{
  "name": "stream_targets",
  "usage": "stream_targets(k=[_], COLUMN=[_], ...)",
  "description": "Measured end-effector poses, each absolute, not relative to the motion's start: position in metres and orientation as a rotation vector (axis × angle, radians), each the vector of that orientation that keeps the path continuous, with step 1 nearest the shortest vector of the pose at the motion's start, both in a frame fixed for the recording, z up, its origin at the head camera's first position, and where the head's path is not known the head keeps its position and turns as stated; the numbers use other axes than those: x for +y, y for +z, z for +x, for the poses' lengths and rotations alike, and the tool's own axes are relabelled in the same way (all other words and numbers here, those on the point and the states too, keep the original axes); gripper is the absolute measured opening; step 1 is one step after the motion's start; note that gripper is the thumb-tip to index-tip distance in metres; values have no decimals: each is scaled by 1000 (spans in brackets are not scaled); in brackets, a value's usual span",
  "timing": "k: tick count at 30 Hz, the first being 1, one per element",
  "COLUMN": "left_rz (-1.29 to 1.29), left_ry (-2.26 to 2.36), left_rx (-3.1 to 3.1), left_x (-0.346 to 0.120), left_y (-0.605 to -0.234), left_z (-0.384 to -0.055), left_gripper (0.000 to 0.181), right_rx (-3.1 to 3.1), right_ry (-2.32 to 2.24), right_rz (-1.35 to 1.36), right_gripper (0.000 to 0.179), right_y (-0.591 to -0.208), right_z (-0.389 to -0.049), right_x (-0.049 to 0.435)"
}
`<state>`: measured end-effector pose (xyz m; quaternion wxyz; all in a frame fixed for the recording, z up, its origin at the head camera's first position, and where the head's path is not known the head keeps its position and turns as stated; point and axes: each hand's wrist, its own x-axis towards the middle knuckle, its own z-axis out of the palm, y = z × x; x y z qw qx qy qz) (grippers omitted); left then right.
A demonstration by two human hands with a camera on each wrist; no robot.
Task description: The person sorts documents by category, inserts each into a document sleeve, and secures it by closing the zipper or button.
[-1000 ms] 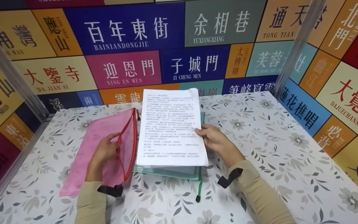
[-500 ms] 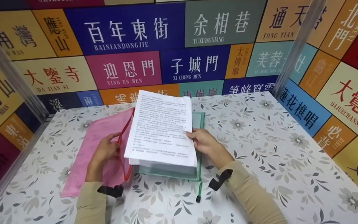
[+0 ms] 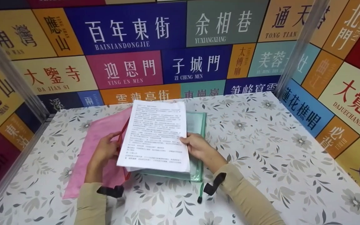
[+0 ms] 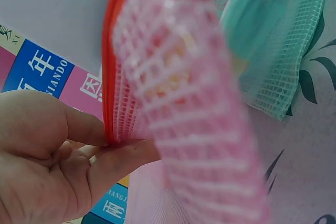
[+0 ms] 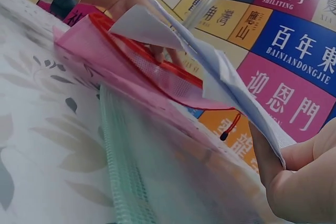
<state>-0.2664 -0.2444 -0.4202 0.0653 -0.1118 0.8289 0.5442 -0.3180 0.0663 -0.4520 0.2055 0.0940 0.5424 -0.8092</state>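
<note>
A pink mesh zipper pouch (image 3: 84,159) with a red zip edge lies on the left, its mouth spread apart. My left hand (image 3: 103,151) pinches that red edge (image 4: 108,77) between thumb and fingers. Above the pouches hangs a thin stack of printed paper sheets (image 3: 155,134), tilted a little. My right hand (image 3: 201,149) pinches the stack at its right edge. In the right wrist view the sheets (image 5: 210,66) stand partly fanned, close to the pink pouch's gaping mouth (image 5: 157,69). The paper covers part of the red edge in the head view.
Beneath the paper lies a green mesh zipper pouch (image 3: 197,125), with its green pull cord (image 3: 201,190) trailing toward the front. A white floral cover (image 3: 261,187) spreads over the table. Colourful lettered panels (image 3: 127,28) rise behind and at both sides.
My right hand has carried the paper stack left and lower, from over the green pouch toward the pink pouch's mouth. More of the green pouch shows. My left hand stays almost in place.
</note>
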Motion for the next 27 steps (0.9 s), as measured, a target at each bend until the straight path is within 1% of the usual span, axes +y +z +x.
stream_targets(k=[7,15,27], left_rz=[-324,-384,-363], left_ry=[1664,1604,1621], left_rx=[2520,2514,2520], left_x=[-245,-244,-240], left_y=[-421,-420,-420], left_z=[-266,-268,-267], left_gripper=[56,55,54], right_rx=[1688,1889,2001], right_ry=[-2186,-2077,-2023], right_rz=[248,232,113], right_gripper=[38,41,42], right_y=[-456,-453,-447], right_z=[-316,-314,-312], right_x=[67,71,79])
